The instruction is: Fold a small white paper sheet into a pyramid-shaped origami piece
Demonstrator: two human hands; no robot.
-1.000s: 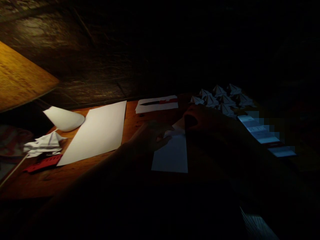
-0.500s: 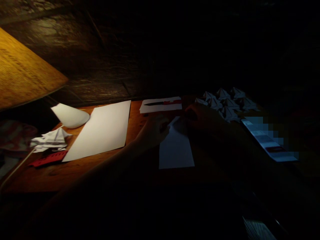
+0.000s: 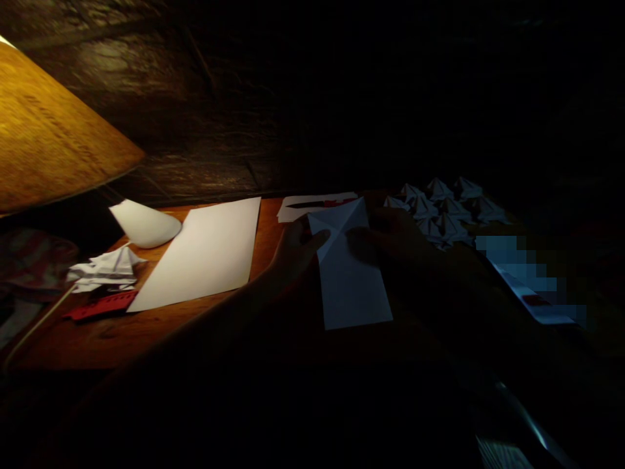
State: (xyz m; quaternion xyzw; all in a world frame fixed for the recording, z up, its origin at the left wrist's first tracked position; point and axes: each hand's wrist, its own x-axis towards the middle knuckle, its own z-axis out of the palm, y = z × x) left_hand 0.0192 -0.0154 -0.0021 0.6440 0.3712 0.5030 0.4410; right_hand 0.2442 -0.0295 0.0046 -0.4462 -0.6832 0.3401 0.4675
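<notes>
A narrow white sheet of paper (image 3: 355, 286) with crossing creases in its upper part is held between my two hands, its near end toward me. My left hand (image 3: 297, 251) grips the left edge, thumb lying on top of the paper. On the right edge, my right hand (image 3: 385, 233) pinches the sheet in the same way; it is dark and its fingers are partly lost in shadow. Just behind the paper lies a small stack of white paper (image 3: 288, 212) with a red-handled knife (image 3: 303, 205) on it, partly covered by the held sheet.
Several folded paper shapes (image 3: 454, 208) stand at the back right, near a glowing screen (image 3: 541, 306). To the left are a large white sheet (image 3: 205, 254), a lamp (image 3: 63, 130), its white base (image 3: 146, 223), a crumpled folded paper (image 3: 110, 268) and a red object (image 3: 100, 306).
The sheet's far end, which was folded to a point under my hands, is now opened out flat, showing creases. Both hands have moved to its side edges.
</notes>
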